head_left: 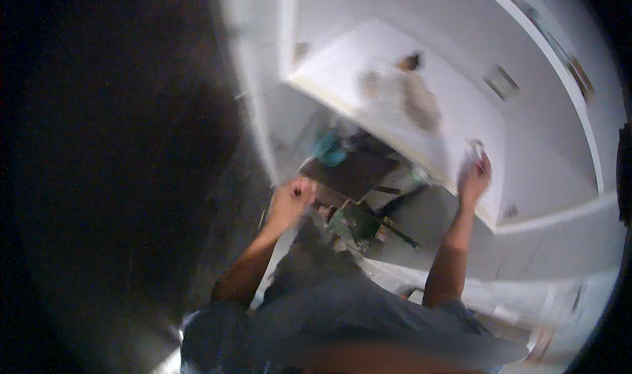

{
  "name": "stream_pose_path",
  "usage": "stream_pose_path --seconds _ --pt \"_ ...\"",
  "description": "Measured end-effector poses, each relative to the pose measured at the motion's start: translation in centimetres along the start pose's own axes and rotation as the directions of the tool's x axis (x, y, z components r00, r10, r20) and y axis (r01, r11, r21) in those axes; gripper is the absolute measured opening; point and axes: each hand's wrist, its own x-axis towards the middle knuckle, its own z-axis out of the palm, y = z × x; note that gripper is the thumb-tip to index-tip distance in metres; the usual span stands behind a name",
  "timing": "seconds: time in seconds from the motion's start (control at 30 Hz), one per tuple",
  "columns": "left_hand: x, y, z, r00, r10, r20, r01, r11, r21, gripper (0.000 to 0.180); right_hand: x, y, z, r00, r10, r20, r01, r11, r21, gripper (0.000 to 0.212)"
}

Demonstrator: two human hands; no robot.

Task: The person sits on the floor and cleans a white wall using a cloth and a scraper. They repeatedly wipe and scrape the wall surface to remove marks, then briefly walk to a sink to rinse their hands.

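Observation:
My left hand is raised in front of my body, its fingers curled closed; whether anything is in them I cannot make out. It is nearest to a dark flat-topped box or board below the white recess. My right hand is lifted at the front edge of the white ledge, fingers closed on a small whitish object that motion blur keeps from being named. Farther back on the ledge sits a blurred brownish-and-pale bundle with a dark top.
White walls with a small rectangular plate enclose the ledge. Under it lies clutter: a teal item, a green item and a dark bar. A pale upright edge stands left, beside a dark area.

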Motion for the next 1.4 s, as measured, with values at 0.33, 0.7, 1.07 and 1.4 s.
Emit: stream_pose_path --seconds 0.33,0.7,1.07,1.4 --pt "-45.1 -24.1 -5.8 0.134 -0.678 -0.723 0.688 0.589 -0.425 0.040 -15.6 -12.9 12.2 0.545 -0.509 0.666 0.172 0.846 0.506 0.021" --pt "-55.5 -7.6 0.6 -0.361 -0.598 -0.715 -0.133 0.792 -0.595 0.023 -37.7 -28.0 9.1 -0.303 -0.781 0.545 -0.157 0.605 0.780 0.016" --pt "-47.7 -1.4 -13.8 0.120 0.000 -0.993 -0.111 0.994 -0.013 0.057 -53.9 -30.4 6.2 -0.663 -0.653 0.365 0.018 0.474 0.880 0.029" --pt "-49.6 -0.2 -18.0 0.415 0.093 -0.905 0.159 0.972 0.173 0.062 -58.1 -34.4 4.6 -0.855 -0.357 0.377 0.295 0.264 0.918 0.045"
